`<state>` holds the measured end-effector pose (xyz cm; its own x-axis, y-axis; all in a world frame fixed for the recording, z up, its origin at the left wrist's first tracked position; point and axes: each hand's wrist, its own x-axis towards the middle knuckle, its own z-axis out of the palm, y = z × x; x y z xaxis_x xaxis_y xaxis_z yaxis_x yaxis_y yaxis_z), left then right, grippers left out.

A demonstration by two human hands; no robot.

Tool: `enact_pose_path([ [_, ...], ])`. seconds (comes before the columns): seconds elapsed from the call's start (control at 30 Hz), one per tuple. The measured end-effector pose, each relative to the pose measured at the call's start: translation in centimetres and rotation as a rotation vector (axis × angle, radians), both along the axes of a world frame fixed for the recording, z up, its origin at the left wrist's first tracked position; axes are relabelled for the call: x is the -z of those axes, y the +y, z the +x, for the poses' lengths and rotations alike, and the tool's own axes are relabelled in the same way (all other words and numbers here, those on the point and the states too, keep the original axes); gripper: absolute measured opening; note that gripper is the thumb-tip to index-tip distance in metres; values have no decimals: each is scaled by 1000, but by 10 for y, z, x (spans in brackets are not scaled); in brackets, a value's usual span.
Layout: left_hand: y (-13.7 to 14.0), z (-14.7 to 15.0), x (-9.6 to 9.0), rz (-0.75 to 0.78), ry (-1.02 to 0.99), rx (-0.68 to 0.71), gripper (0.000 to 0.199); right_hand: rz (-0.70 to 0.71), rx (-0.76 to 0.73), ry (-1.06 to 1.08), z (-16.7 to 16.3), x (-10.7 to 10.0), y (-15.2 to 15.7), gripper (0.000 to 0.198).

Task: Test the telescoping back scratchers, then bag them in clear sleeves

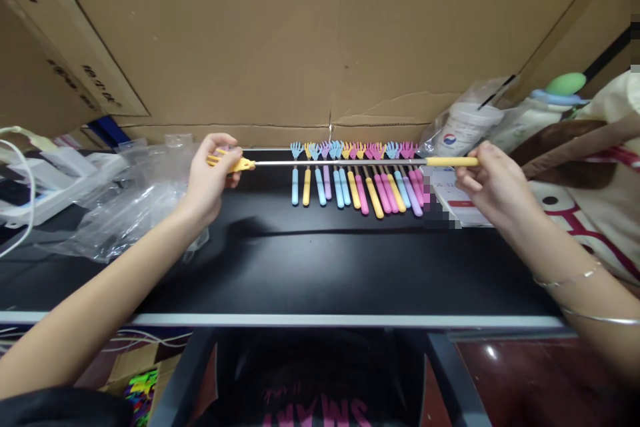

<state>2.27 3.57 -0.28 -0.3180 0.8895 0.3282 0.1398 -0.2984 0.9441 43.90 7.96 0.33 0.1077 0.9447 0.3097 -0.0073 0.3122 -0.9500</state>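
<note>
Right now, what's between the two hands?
In the head view: a yellow back scratcher, claw in the left hand, handle in the right hand, metal rod spanning the gap. Behind it, a row of similar scratchers lies on the tabletop.

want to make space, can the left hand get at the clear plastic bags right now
Probably yes: the clear plastic bags lie on the table near the left hand, with nothing visible between. But it holds a yellow claw, so it would likely need to let go first.

Bare forearms (135, 280), thin bracelet (570, 279) and silver bangle (603, 319) on the right, black clothing (320, 363), pink lettering (334, 412)
</note>
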Motion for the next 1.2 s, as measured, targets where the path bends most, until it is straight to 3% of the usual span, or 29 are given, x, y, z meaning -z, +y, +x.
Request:
enact_pose_path([
  [0.2,2,8,2,73,-37,-132,17,113,157,134,-20,-3,0,29],
  [0.37,4,10,20,24,-99,-23,20,9,149,176,-12,4,-10,30],
  [0.53,5,6,26,-36,-145,64,34,-23,104,215,-9,6,-11,30],
  [0.67,7,-2,25,116,-87,11,33,-45,94,143,-15,9,-12,30],
  [0.77,8,-7,24,234,-30,-49,29,-10,56,84,-18,10,-14,30],
  [0.87,7,-7,27,245,-4,-72,25,28,56,81,-21,12,-16,32],
  [1.2,-2,2,36,251,43,-91,25,250,253,124,-23,27,-9,37],
])
